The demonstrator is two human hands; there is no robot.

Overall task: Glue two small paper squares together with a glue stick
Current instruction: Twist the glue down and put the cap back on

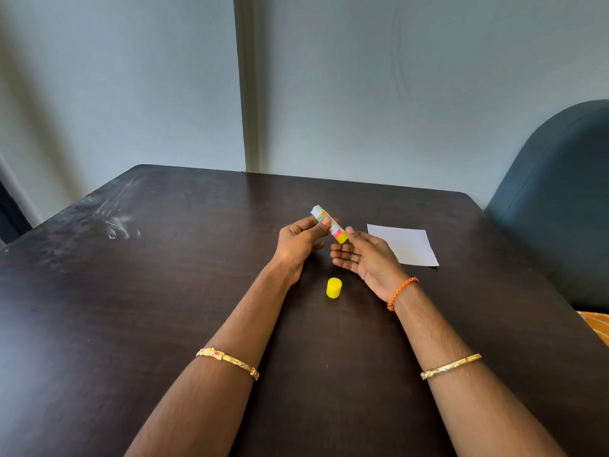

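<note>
An uncapped glue stick, white at its upper left tip and yellow at its lower right base, is held tilted above the dark table. My left hand grips its middle between thumb and fingers. My right hand has its thumb and fingertips at the yellow base, fingers loosely spread. The yellow cap stands on the table just below the hands. A white paper square lies flat to the right of my right hand; whether it is one sheet or two stacked is unclear.
A dark blue chair back rises at the table's right edge. A pale wall stands behind the far edge. White smears mark the table's far left. Orange fabric shows at the right border.
</note>
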